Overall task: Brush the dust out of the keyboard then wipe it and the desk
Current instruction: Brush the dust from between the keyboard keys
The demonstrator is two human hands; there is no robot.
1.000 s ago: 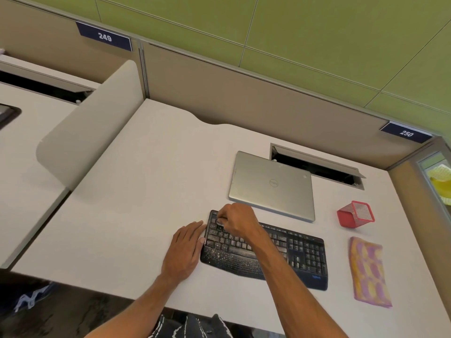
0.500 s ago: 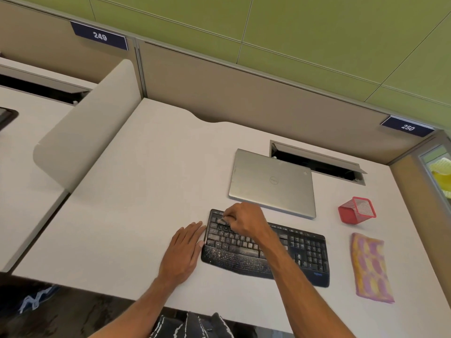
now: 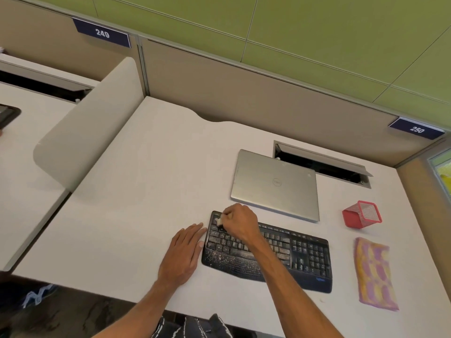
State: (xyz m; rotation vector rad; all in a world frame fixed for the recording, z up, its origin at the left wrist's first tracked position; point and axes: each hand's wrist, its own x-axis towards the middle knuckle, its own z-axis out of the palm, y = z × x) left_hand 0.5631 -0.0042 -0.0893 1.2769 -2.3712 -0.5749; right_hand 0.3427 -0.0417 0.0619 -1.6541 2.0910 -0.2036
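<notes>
Right hand (image 3: 240,223) pinches a small brush (image 3: 219,221); left hand (image 3: 183,254) lies flat beside the keyboard (image 3: 305,259). Keyboard: likely light, rigid, slides; brace its edge.

Bright, even light, with soft shadows only, the plainest beneath the curved grey divider panel (image 3: 85,123) at left. Straight lines bow near the corners — the lower left blurs.

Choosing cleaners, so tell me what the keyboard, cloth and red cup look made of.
Keyboard: black plastic, matt; pale dust speckles its keys and palm rest. Cloth: soft napped fabric, perhaps microfibre; fuzzy pink-and-yellow surface. Red cup: fine mesh, probably painted metal; its grid lets light through.
</notes>
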